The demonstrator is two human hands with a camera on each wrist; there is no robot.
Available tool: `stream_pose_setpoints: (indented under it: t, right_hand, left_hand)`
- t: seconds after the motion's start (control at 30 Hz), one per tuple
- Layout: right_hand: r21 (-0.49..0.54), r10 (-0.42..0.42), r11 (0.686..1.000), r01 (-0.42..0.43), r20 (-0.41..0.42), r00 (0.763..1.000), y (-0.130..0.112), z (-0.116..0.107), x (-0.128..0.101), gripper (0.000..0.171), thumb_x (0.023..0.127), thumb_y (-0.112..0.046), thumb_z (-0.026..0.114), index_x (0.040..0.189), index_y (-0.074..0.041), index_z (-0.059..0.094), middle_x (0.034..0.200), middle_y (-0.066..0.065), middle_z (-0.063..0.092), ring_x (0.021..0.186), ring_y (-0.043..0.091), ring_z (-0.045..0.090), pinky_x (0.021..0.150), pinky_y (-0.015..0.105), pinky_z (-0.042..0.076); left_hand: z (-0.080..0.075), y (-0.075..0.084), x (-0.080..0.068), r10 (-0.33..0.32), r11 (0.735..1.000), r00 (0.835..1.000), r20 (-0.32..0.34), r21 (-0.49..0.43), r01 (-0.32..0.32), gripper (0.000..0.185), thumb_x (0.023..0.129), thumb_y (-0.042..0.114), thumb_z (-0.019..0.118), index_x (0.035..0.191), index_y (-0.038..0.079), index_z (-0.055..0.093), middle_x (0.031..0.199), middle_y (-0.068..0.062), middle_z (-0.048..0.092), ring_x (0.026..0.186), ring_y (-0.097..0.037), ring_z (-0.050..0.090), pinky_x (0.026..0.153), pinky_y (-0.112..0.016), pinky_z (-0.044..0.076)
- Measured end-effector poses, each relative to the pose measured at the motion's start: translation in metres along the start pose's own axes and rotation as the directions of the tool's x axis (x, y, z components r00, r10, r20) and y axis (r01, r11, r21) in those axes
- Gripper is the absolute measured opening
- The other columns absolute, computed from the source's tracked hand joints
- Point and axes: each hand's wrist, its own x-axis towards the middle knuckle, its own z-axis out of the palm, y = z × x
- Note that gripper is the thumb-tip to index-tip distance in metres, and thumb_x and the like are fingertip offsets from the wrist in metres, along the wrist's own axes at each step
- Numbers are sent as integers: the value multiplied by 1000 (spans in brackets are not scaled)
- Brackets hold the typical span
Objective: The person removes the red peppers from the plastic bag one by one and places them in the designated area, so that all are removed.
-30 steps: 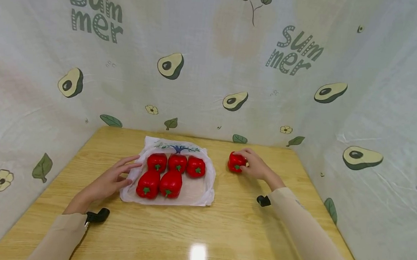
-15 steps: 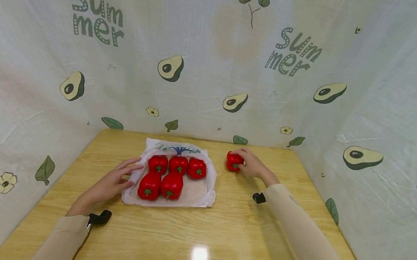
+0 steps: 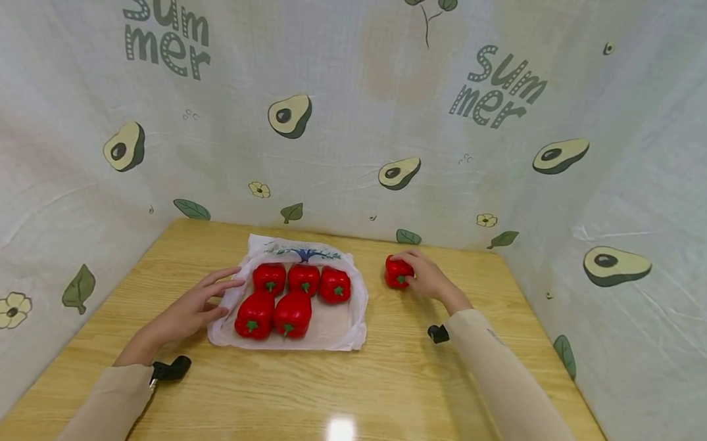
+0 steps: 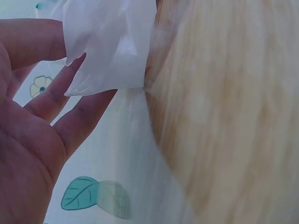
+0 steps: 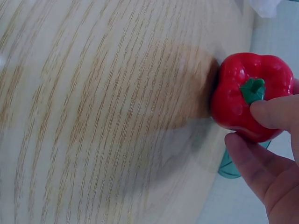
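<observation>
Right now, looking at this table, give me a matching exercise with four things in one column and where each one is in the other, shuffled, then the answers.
Things:
1. lone red pepper
2. five red peppers
3. left hand
4. white bag

Places:
A. lying flat on the wooden table, under a group of peppers
B. touching the bag's left edge
C. gripped by the right hand, off the bag
D. sitting on the bag in two rows

Pairs: 1-C, 2-D, 3-B, 4-A

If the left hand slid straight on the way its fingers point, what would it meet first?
Probably the white bag, whose near edge the left hand already touches; just beyond lie the front red peppers.
</observation>
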Motion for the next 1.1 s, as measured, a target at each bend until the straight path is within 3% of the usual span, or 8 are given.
stream_pose_setpoints:
  t: [0.4,0.57,0.7,1.0,1.1]
  right_hand:
    - [63,-33,997,34,-17,999,1,-3,-7,60,92,16,62,149,-4,59,154,26,48,136,47,53,107,61,51]
    - [50,4,999,-3,-20,1000,-6,-10,-11,58,92,12,62,149,-2,58,159,28,43,143,51,46,114,66,43]
    - [16,19,1000,-18,-57,998,-19,-17,-13,53,96,4,65,148,-2,58,161,26,42,145,49,44,117,66,39]
    - [4,-10,1000,11,-115,993,-68,-33,-17,56,95,1,68,150,-8,59,161,18,45,146,42,46,115,59,45]
    - [20,-28,999,30,-129,991,-86,-35,-19,56,94,1,67,149,-8,59,160,19,45,136,41,57,100,54,57]
  left_hand:
    - [2,-4,2,27,1000,1000,-8,6,-27,66,91,-10,74,153,4,55,168,-20,34,144,-46,40,105,-11,39]
    - [1,-3,1,23,1000,1000,-10,15,-22,67,91,-11,75,153,4,54,168,-20,34,143,-44,41,104,-14,42]
    - [0,-3,0,23,1000,1000,-11,15,-23,68,91,-11,75,154,4,54,168,-20,33,142,-42,41,104,-13,42]
    - [0,-4,-1,13,1000,1000,-7,5,-12,67,92,-8,74,154,6,53,168,-17,33,140,-39,44,103,-13,44]
    - [0,-3,0,13,1000,1000,-9,-4,-13,67,93,-9,74,155,5,53,168,-17,33,140,-36,44,103,-13,44]
